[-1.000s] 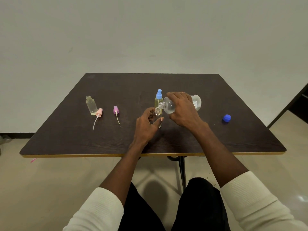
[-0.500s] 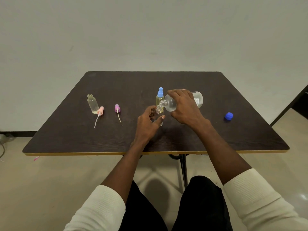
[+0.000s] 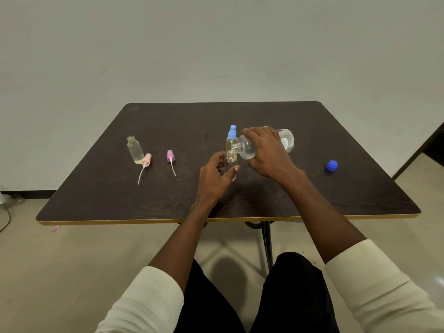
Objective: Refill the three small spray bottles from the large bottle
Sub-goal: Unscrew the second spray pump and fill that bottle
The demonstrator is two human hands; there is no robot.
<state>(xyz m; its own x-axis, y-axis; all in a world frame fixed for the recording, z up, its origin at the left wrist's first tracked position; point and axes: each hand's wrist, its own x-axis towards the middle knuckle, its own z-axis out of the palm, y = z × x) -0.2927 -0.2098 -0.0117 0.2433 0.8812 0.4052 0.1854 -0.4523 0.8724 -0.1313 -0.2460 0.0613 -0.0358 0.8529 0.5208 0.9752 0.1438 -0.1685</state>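
My right hand (image 3: 266, 152) grips the large clear bottle (image 3: 247, 147), tipped on its side with its open neck just above the mouth of a small open bottle (image 3: 231, 159). My left hand (image 3: 215, 175) holds that small bottle upright on the dark table (image 3: 240, 116). Behind it stands a small bottle with a blue spray top (image 3: 231, 140), filled with yellowish liquid. At the left stands a third small bottle (image 3: 134, 150), open, with a little liquid at the bottom. A pink spray head (image 3: 146, 161) and a purple spray head (image 3: 170, 156) lie beside it.
The large bottle's blue cap (image 3: 332, 166) lies on the table at the right. A plain wall stands behind the table. A dark doorway or furniture edge (image 3: 432, 143) is at the far right, and the table's front edge runs above my knees.
The large bottle's neck has stayed over the small bottle's mouth. Both hands hold nearly the same pose; the view shifted slightly.
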